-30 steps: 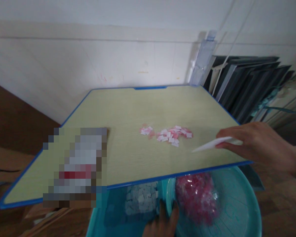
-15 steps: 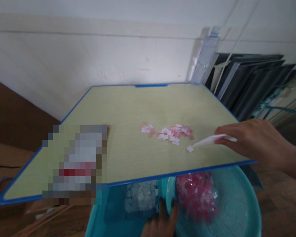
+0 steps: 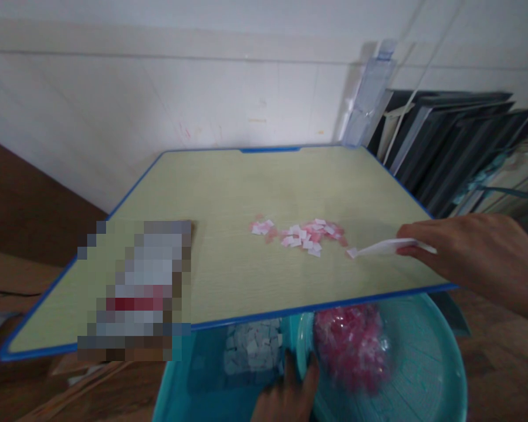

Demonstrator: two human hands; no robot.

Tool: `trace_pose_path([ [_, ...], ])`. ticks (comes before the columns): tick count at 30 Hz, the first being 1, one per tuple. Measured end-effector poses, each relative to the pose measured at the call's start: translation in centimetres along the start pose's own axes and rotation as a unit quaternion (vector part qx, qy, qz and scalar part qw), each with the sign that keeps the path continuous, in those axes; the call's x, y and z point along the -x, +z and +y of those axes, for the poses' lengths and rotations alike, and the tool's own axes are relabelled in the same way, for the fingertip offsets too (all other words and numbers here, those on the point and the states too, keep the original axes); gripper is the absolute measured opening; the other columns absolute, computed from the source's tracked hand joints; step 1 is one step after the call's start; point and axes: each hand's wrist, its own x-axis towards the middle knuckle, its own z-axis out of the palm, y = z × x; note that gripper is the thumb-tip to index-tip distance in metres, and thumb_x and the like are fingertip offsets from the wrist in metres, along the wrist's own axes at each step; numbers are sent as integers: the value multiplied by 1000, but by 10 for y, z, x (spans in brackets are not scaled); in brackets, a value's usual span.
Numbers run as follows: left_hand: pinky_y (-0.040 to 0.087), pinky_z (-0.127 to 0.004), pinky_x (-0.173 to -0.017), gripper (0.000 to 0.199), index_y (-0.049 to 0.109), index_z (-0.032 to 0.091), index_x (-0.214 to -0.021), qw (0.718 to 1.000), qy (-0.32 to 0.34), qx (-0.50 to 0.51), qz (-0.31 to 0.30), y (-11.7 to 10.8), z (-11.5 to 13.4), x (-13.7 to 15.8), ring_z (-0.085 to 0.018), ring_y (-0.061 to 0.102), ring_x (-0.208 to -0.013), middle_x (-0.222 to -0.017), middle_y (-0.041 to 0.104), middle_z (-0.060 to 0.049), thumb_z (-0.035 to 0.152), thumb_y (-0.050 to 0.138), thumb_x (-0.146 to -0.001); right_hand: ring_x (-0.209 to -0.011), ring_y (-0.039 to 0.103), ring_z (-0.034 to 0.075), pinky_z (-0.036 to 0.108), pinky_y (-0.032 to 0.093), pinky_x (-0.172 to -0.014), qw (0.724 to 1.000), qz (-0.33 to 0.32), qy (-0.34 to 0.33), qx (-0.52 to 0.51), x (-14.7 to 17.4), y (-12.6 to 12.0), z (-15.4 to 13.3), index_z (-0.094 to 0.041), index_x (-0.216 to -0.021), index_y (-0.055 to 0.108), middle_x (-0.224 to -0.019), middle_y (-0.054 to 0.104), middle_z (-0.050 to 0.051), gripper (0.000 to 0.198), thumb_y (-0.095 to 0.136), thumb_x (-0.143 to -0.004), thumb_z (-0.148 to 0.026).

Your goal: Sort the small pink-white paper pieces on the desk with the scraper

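My right hand (image 3: 470, 264), at the board's right side, is closed on white tapered tweezers (image 3: 385, 246). At their tip is a small white square (image 3: 352, 252), just right of a loose scatter of white and pink squares (image 3: 305, 235) on the pale yellow board (image 3: 264, 181). Whether the tip grips the square or only touches it, I cannot tell. My left hand (image 3: 286, 392) is below the board's near edge, its fingers around the teal rim (image 3: 305, 346) between two teal containers. White pieces (image 3: 254, 349) lie left of it, and pink pieces in clear plastic (image 3: 354, 351) lie right.
A pixelated object (image 3: 147, 281) lies on the board's left side. Behind the board's far right corner a clear bottle (image 3: 369, 97) stands against the wall, beside dark upright panels (image 3: 453, 140). The round teal basin (image 3: 431, 363) reaches under the board's blue near edge.
My right hand has moved right and slightly away from me with the tweezers. The white square at their tip has shifted the same way. My left hand stays at the rim.
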Motion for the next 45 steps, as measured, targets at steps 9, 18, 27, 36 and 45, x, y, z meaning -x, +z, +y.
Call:
trace_pose_path([
  [9,55,-28,-56,82,44,36,-130,1000,2,2,-3,0,1,0,-17,66,-59,-126,56,-16,-9,53,-62,-46,61,23,28,33,-38,999,-24,33,-31,23,6,18,-32,-81,68,-60,67,1,24,44,-83,-37],
  [18,55,-29,-58,79,43,34,-132,1000,4,5,-7,-6,0,1,-18,67,-62,-126,55,-19,-7,54,-65,-50,63,24,30,34,-42,996,-37,78,35,18,7,10,-31,-83,68,-63,68,0,28,41,-86,-36],
  [27,55,-28,-56,79,45,34,-131,1000,6,-4,11,-1,0,2,-18,66,-59,-126,55,-18,-6,55,-64,-55,63,25,32,37,-47,986,-120,120,-5,21,6,15,-30,-88,69,-64,68,2,23,48,-82,-39],
  [36,55,-27,-56,81,45,35,-130,1000,5,-5,17,0,0,2,-16,66,-59,-125,57,-16,-8,53,-62,-58,63,26,32,33,-49,983,-127,136,4,16,6,9,-29,-92,68,-64,67,5,25,46,-85,-38],
  [45,55,-28,-57,81,44,34,-131,1000,-4,12,-7,2,0,0,-19,67,-64,-127,54,-18,-7,54,-62,-56,61,27,31,27,-47,982,-80,160,58,4,6,2,-28,-91,67,-67,67,6,27,43,-87,-40],
])
